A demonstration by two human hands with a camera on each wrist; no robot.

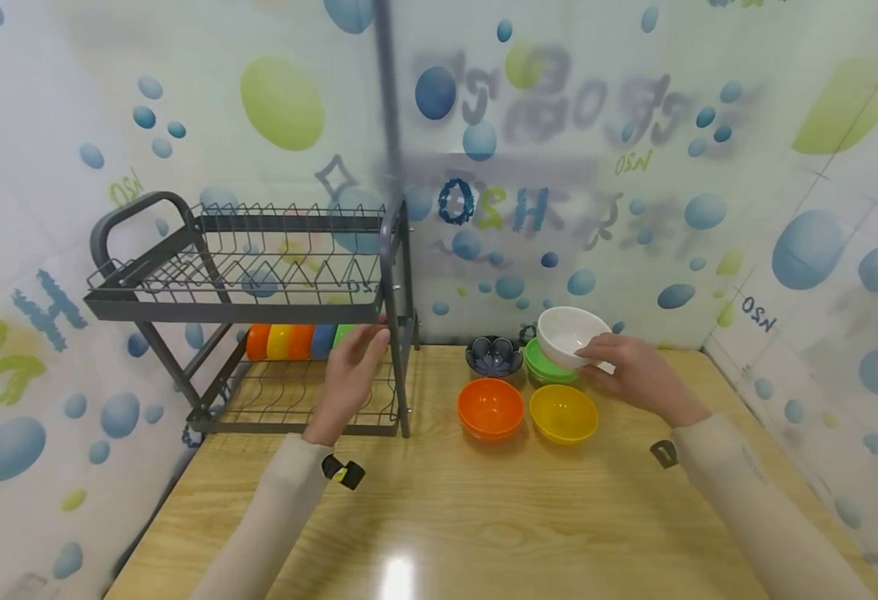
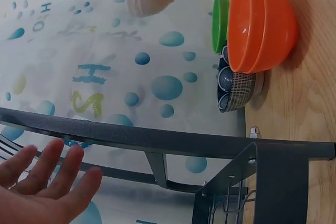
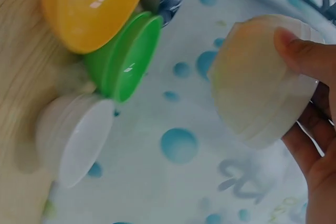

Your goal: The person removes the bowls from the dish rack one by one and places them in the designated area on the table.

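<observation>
My right hand (image 1: 624, 371) holds a white bowl (image 1: 569, 332) by its side, above the green bowls (image 1: 547, 363) at the back of the table. In the right wrist view the thumb lies on the outside of that white bowl (image 3: 262, 82), and it is clear of the table. My left hand (image 1: 353, 367) is by the right side of the dark dish rack (image 1: 236, 312). Its fingers (image 2: 71, 169) are spread and loosely bent in the left wrist view, with nothing in them. Part of that hand is cut off by the frame.
Orange bowls (image 1: 490, 408), a yellow bowl (image 1: 563, 413) and a dark patterned bowl (image 1: 494, 357) stand right of the rack. Another white bowl (image 3: 73, 140) sits beside the green ones. Colored bowls (image 1: 288, 342) line the rack's lower tier. Patterned curtains (image 1: 634, 208) enclose the wooden table (image 1: 499, 517).
</observation>
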